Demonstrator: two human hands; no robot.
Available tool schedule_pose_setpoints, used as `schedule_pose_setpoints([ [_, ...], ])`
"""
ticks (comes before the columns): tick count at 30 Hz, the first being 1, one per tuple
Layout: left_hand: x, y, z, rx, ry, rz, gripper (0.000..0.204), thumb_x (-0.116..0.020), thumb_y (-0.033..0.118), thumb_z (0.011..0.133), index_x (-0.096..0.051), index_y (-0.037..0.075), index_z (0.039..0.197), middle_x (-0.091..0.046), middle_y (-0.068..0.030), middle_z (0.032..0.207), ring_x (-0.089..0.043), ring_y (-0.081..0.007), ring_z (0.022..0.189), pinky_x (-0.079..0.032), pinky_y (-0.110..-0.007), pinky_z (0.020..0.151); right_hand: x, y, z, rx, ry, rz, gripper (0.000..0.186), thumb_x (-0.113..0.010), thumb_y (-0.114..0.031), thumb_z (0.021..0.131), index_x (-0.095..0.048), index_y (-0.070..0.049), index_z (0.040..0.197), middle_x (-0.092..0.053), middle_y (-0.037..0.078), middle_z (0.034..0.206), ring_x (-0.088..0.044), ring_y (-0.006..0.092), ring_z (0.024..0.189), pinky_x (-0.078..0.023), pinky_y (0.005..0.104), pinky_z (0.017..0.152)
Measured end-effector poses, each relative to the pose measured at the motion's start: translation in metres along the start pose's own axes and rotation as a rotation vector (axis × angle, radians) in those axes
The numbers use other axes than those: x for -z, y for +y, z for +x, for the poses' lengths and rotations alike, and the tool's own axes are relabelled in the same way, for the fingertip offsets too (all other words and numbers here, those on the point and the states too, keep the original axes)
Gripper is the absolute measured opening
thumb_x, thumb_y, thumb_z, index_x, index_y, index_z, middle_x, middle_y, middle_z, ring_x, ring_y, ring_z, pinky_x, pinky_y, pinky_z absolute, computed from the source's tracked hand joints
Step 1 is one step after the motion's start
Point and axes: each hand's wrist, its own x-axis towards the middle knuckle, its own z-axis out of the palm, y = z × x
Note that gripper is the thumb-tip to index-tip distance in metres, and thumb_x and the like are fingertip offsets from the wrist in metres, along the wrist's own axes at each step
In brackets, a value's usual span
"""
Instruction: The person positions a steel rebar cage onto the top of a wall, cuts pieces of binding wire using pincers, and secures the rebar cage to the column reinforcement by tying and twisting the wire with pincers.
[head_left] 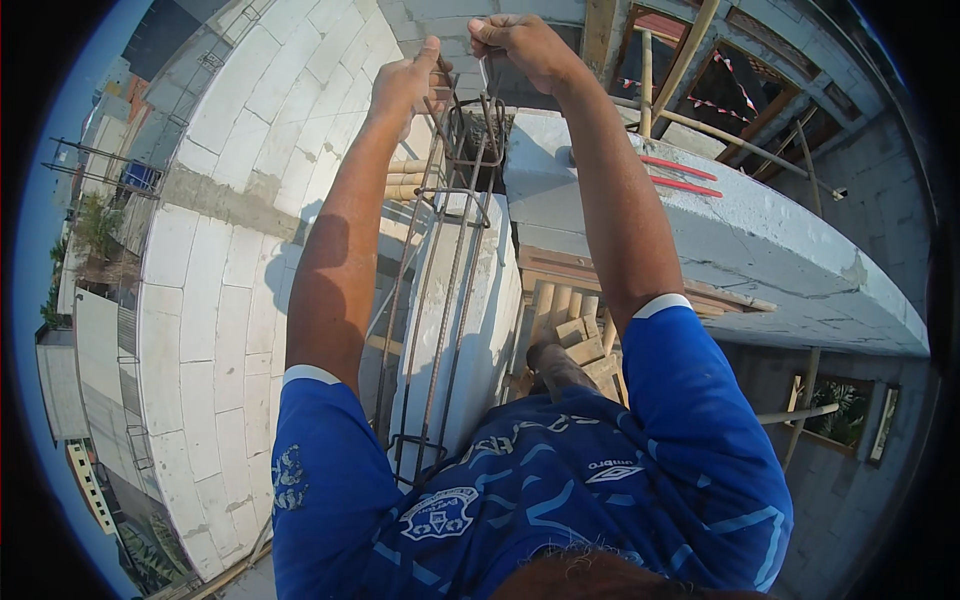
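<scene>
A cage of rusty steel rebar (460, 260), tied with square stirrups, runs from beside my torso to the far end of a narrow block wall top. At its far end my left hand (405, 88) is closed around the upper bar ends. Just to the right, my right hand (532, 50) is raised with thumb and fingertips pinched together. A thin pale wire (485, 72) hangs below those fingertips beside the bars. Its upper end is hidden in the pinch.
White block wall (215, 330) rises on the left, and another block wall (720, 235) curves off right. Two red rods (683, 181) stick out there. Bamboo poles (690, 55) cross at upper right. Below, my foot (558, 368) is near bamboo and wooden boards (590, 350).
</scene>
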Motion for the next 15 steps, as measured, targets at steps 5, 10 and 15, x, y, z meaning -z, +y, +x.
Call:
schedule_pose_setpoints([
  [5,0.003,0.012,-0.02,0.038,-0.103,0.279,0.071,-0.064,0.06,0.085,-0.065,-0.009,0.104,-0.067,-0.0193,0.098,-0.069,-0.0229,0.073,-0.057,-0.033,0.062,0.018,-0.009,0.006,0.005,-0.042,-0.368,0.041,-0.066,-0.043,0.09,-0.07,-0.002,0.088,-0.065,0.005,0.087,-0.061,0.0174,0.089,-0.046,0.0328,0.087],
  [10,0.004,0.05,-0.029,-0.151,-0.034,1.07,0.055,-0.073,0.055,0.078,-0.062,0.005,0.058,-0.055,-0.001,0.05,-0.055,-0.0118,0.047,-0.041,-0.026,0.044,0.023,-0.034,-0.001,-0.072,-0.158,-0.519,0.033,-0.056,-0.029,0.094,-0.067,-0.001,0.11,-0.069,0.012,0.104,-0.061,0.0236,0.099,-0.048,0.038,0.09],
  [15,0.004,0.06,-0.006,-0.291,-0.438,0.727,0.056,-0.073,0.057,0.078,-0.067,0.003,0.064,-0.053,0.0001,0.048,-0.049,-0.0105,0.039,-0.039,-0.024,0.039,0.026,-0.015,0.012,-0.063,-0.143,-0.418,0.035,-0.054,-0.031,0.094,-0.068,-0.002,0.107,-0.068,0.013,0.11,-0.061,0.0254,0.103,-0.048,0.0403,0.092],
])
